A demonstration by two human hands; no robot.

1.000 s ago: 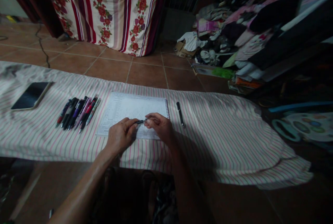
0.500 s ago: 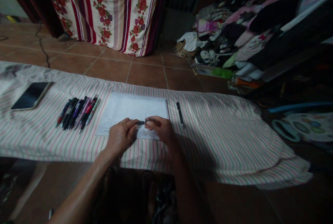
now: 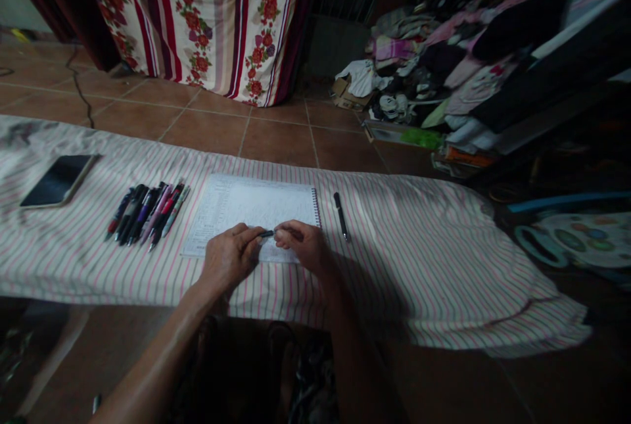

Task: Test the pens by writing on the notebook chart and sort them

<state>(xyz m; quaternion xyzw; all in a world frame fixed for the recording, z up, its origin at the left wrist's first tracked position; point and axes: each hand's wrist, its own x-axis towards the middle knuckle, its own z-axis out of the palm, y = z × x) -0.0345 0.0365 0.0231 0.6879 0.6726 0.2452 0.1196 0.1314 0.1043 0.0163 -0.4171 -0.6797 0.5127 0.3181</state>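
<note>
My left hand (image 3: 231, 250) is closed around a dark pen (image 3: 267, 233), most of which is hidden in the fingers. The pen lies almost level above the lower edge of an open spiral notebook (image 3: 256, 204) with a written page. At the pen's right end, the fingertips of my right hand (image 3: 304, 241) are pinched together; any small part between them is too small to make out. To the right of the notebook, a black pen (image 3: 340, 217) rests on the striped cloth (image 3: 419, 259). A row of several pens (image 3: 148, 213) lies left of the notebook.
A dark-screened tablet or phone (image 3: 59, 181) lies at the cloth's left. Beyond the table are a tiled floor (image 3: 276, 135), a floral curtain (image 3: 197, 16) and a cable (image 3: 81, 89). Heaped clothes (image 3: 444, 56) fill the back right, with a pale plastic item (image 3: 586, 240) below.
Both hands stay over the notebook with the pen between them. The right fingertips have shifted very slightly; other things lie as before.
</note>
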